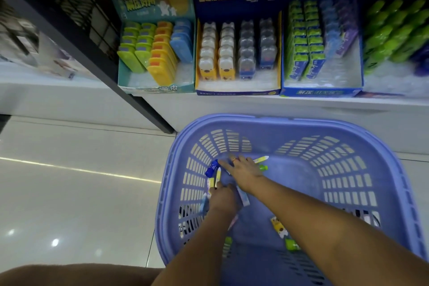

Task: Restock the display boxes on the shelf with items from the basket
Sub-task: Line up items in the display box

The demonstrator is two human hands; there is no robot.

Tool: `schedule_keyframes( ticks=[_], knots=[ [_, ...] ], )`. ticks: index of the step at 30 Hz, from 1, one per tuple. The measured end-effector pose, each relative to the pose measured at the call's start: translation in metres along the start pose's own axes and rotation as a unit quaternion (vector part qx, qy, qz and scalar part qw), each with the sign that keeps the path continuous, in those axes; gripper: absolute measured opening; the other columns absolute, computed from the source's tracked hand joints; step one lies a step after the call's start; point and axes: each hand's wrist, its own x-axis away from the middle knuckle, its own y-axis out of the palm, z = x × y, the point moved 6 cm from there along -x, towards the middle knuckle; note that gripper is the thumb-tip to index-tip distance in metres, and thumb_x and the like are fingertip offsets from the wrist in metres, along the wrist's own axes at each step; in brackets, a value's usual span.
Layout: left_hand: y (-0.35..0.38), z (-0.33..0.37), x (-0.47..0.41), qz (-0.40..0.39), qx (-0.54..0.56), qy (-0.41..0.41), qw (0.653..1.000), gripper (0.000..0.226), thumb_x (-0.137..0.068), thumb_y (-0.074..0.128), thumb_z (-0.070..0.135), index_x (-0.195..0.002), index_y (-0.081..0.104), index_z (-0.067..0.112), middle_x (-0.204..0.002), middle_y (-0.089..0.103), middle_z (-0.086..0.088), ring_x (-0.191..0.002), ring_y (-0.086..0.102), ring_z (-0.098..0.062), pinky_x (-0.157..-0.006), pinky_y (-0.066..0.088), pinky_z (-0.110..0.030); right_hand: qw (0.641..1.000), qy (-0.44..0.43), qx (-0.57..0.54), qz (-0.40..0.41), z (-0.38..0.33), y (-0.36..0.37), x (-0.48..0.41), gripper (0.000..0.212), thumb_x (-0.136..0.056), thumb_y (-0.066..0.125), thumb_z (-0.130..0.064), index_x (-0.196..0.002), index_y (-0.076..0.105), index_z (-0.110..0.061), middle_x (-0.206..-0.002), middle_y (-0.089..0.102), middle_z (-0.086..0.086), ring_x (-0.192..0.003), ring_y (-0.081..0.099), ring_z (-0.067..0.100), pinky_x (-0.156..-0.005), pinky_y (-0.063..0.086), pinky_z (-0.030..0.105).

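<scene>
Two grips share the lilac slatted plastic basket (290, 121): left grip (222, 195) clutches slim yellow tubes (217, 176); right grip (245, 169), fingers straight, reaches the blue-capped tube (211, 167) lying just leftward.

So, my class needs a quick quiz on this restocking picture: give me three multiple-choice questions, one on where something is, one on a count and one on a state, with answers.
1. Where are the left hand and right hand? A on the shelf; B on the floor; C inside the basket.
2. How many columns of items stand in the Gaspard et Lisa box? A two; B four; C six.
3. The left hand is: A gripping slim packs; B flat and empty; C holding a bottle.
Answers: 1 C, both arms reach down past its rim. 2 B, two yellow-based and two blue-based. 3 A, packs stick out around its fingers.
</scene>
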Motion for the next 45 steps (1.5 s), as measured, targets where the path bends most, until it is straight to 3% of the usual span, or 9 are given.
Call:
schedule_keyframes(
  ticks=[10,13,15,18,21,26,33,40,45],
  knots=[
    [0.005,-0.007,-0.003,-0.028,0.097,-0.031,0.994,0.042,-0.099,0.036,0.014,-0.14,0.032,0.007,-0.145,0.037,-0.019,-0.139,0.028,-0.03,-0.104,0.037,-0.04,0.974,0.05,-0.221,0.029,0.028,-0.008,0.03,0.054,-0.079,0.059,-0.003,-0.13,0.042,-0.01,-0.13,0.044,0.02,-0.116,0.049,0.032,-0.091,0.041,0.035],
    [0.005,-0.008,-0.001,0.007,0.132,-0.03,0.991,0.037,-0.098,0.037,0.014,-0.132,0.045,0.004,-0.136,0.047,-0.018,-0.124,0.048,-0.031,-0.095,0.042,-0.034,0.868,0.137,-0.476,0.049,0.051,-0.016,0.046,0.038,-0.08,0.062,-0.004,-0.116,0.053,-0.01,-0.102,0.06,0.013,-0.077,0.059,0.017,-0.069,0.047,0.028],
    [0.004,-0.009,0.003,0.006,0.147,-0.025,0.989,0.035,-0.098,0.036,0.013,-0.129,0.049,0.002,-0.133,0.051,-0.017,-0.121,0.051,-0.031,-0.092,0.041,-0.031,0.744,0.16,-0.649,0.013,0.056,-0.018,0.06,0.031,-0.087,0.052,0.002,-0.114,0.053,-0.012,-0.08,0.057,0.01,-0.055,0.053,0.008,-0.051,0.044,0.022],
    [-0.006,-0.014,0.003,0.015,0.194,-0.038,0.98,0.026,-0.1,0.031,0.008,-0.109,0.055,0.007,-0.134,0.051,-0.017,-0.125,0.047,-0.029,-0.1,0.031,-0.031,0.582,0.13,-0.803,-0.014,0.066,-0.031,0.086,0.038,-0.089,0.041,0.01,-0.106,0.055,-0.021,-0.078,0.055,0.012,-0.059,0.057,0.017,-0.054,0.048,0.023],
    [-0.031,-0.002,0.0,0.021,0.254,0.017,0.967,0.026,-0.095,0.042,0.002,-0.114,0.06,0.002,-0.132,0.054,-0.011,-0.122,0.05,-0.023,-0.092,0.035,-0.018,0.513,0.084,-0.854,0.015,0.082,-0.055,0.114,0.022,-0.093,0.049,0.0,-0.1,0.058,-0.018,-0.082,0.061,0.01,-0.055,0.059,0.014,-0.05,0.049,0.019],
    [-0.105,0.034,0.028,0.023,0.519,0.07,0.852,0.048,-0.082,0.051,-0.017,-0.127,0.052,-0.001,-0.095,0.052,-0.012,-0.066,0.05,-0.016,-0.06,0.045,-0.025,0.488,0.029,-0.866,0.101,0.108,-0.1,0.155,0.015,-0.093,0.05,-0.004,-0.09,0.057,-0.017,-0.074,0.055,0.007,-0.052,0.047,0.012,-0.041,0.034,0.016],
    [-0.195,0.07,0.091,0.043,0.673,0.186,0.715,0.042,-0.087,0.056,-0.008,-0.126,0.052,0.007,-0.09,0.061,-0.003,-0.075,0.06,-0.011,-0.069,0.052,-0.015,0.484,-0.102,-0.832,0.25,0.137,-0.189,0.204,0.024,-0.089,0.051,-0.008,-0.109,0.06,-0.017,-0.086,0.062,0.006,-0.071,0.058,0.015,-0.065,0.049,0.021],
    [-0.234,0.071,0.13,0.081,0.787,0.228,0.567,0.016,-0.096,0.05,0.013,-0.104,0.062,0.006,-0.084,0.067,-0.004,-0.07,0.068,-0.013,-0.062,0.058,-0.023,0.581,-0.026,-0.687,0.435,0.183,-0.229,0.245,0.023,-0.087,0.058,0.002,-0.098,0.059,-0.019,-0.101,0.069,0.003,-0.096,0.065,0.01,-0.086,0.051,0.024],
    [-0.243,0.051,0.135,0.151,0.796,0.192,0.553,0.02,-0.098,0.048,0.031,-0.096,0.065,0.02,-0.07,0.065,0.006,-0.055,0.056,-0.005,-0.046,0.045,-0.017,0.646,0.052,-0.567,0.508,0.184,-0.256,0.247,0.023,-0.078,0.072,-0.006,-0.096,0.065,-0.018,-0.087,0.062,-0.01,-0.078,0.057,-0.002,-0.078,0.051,0.018]
  ],
)
